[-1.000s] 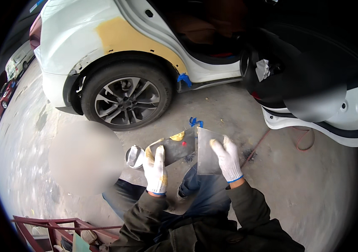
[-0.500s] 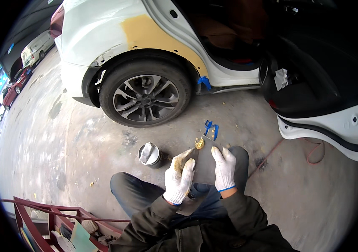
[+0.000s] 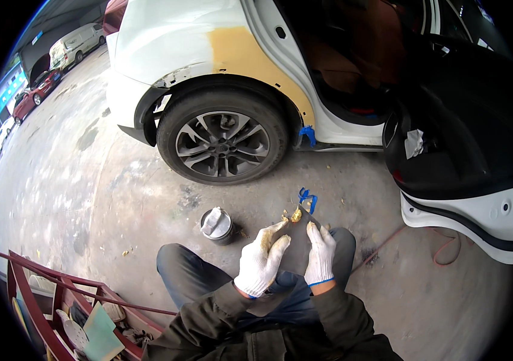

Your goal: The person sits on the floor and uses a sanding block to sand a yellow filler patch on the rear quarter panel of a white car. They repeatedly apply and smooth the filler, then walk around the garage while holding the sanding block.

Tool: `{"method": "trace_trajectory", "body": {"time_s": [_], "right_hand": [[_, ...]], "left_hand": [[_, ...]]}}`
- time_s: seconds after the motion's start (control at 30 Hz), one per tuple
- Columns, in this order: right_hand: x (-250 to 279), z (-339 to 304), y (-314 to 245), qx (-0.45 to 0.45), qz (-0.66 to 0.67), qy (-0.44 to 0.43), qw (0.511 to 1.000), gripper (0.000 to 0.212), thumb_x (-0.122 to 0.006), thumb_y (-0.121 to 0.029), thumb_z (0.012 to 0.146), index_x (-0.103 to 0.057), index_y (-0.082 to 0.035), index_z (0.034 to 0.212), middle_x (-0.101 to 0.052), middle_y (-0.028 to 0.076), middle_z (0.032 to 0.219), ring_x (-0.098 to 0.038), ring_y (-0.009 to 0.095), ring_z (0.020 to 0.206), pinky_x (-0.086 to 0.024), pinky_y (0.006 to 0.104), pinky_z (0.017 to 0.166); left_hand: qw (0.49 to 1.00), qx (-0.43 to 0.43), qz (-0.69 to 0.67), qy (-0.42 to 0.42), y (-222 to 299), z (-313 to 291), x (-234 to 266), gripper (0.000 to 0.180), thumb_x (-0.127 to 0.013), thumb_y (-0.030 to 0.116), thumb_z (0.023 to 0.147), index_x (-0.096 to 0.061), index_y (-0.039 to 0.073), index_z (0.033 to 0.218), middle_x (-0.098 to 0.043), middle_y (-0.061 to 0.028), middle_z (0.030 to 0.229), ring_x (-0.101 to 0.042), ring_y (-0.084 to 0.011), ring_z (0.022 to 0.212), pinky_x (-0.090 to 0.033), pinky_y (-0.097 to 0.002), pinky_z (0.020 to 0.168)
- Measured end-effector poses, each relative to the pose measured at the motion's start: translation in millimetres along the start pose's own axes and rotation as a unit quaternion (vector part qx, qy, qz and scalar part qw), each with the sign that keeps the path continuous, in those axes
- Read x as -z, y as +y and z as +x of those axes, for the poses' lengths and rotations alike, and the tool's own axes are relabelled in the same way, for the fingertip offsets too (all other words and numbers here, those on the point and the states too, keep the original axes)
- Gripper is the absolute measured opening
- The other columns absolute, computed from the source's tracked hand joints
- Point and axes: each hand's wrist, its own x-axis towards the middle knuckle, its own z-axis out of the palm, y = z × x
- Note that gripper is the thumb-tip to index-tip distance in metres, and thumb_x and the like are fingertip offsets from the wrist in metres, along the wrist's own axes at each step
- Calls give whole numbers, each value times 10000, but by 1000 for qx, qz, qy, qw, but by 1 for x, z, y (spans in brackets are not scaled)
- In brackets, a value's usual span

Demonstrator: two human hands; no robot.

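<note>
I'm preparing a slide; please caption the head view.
Gloved left hand and right hand, a grey plate between them, yellow paste at its edge, white car beyond.

Lit softly, brightest on floor [image 3: 52, 198] at left; near-black in car cabin [image 3: 353, 66], far right; bent, softened, blackened toward rim; sharper at centre.

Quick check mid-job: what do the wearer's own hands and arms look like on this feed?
The left hand and right hand wear white knit gloves with blue-edged cuffs; yellowish stains mark the left one's fingers. Dark olive sleeves cover the arms.
</note>
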Motion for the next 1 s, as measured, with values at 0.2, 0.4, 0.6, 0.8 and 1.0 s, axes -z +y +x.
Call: {"method": "trace_trajectory", "body": {"time_s": [0.2,0.4,0.6,0.8,1.0], "right_hand": [[-13,-8,1,32,-32,-20,999,236,-592,-172,989,-663,15,1115,-678,41,985,-628,102,851,-518,263,773],[-21,8,-44,187,-60,-53,979,156,-566,-182,1007,-617,-34,1007,-662,55,969,-630,110,890,-509,256,808],[-23,13,-85,237,-169,-344,893,225,-642,-62,945,-675,25,1150,-720,142,1100,-677,191,1023,-529,302,944],[-37,17,-91,255,-439,-406,760,263,-718,-74,868,-723,-43,1129,-729,130,1052,-704,203,929,-542,287,791],[-66,2,-83,614,-538,-221,533,310,-696,-88,735,-744,-115,1040,-698,41,1047,-647,224,918,-500,362,804]], "left_hand": [[1000,-2,0,-3,3,0,2,325,-656,105,952,-597,-11,1250,-684,-83,860,-604,-79,781,-510,-250,723],[996,-64,59,-2,4,1,31,264,-626,188,967,-653,33,1179,-712,-161,919,-700,-243,834,-534,-303,759],[976,24,-215,27,-5,23,65,167,-615,111,964,-657,-42,1015,-644,-106,947,-561,-132,911,-450,-248,834],[987,-2,-148,70,-1,35,90,194,-628,141,963,-655,-42,1022,-660,-79,898,-549,-93,859,-458,-255,768],[982,-25,-48,183,6,36,86,243,-641,204,951,-668,-36,977,-681,-183,823,-661,-172,758,-497,-304,679]]}}
